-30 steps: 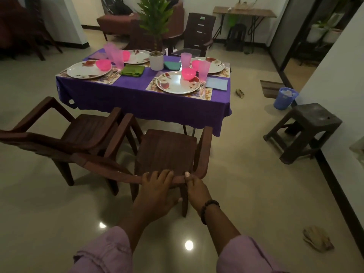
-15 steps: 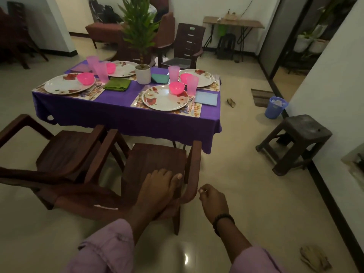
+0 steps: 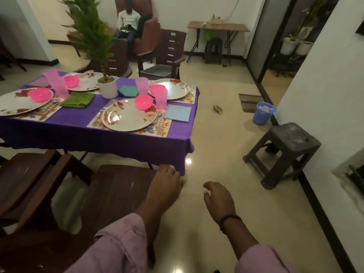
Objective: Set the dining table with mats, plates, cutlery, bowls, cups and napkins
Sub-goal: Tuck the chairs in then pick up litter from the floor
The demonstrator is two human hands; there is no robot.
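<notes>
- My left hand (image 3: pixel 164 189) now rests flat on the dark brown wooden chair (image 3: pixel 118 196), which has slid closer under the purple-clothed tabletop (image 3: pixel 122 142).
- My right hand (image 3: pixel 218 200) has let go and hangs loosely curled, holding nothing.
- The nearest white floral round plate (image 3: pixel 126 119) sits on its mat, carrying a pink plastic bowl (image 3: pixel 143 102).

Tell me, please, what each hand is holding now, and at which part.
The left hand rests on the chair, at the right end of its back; whether it grips cannot be told. The right hand holds nothing.
</notes>
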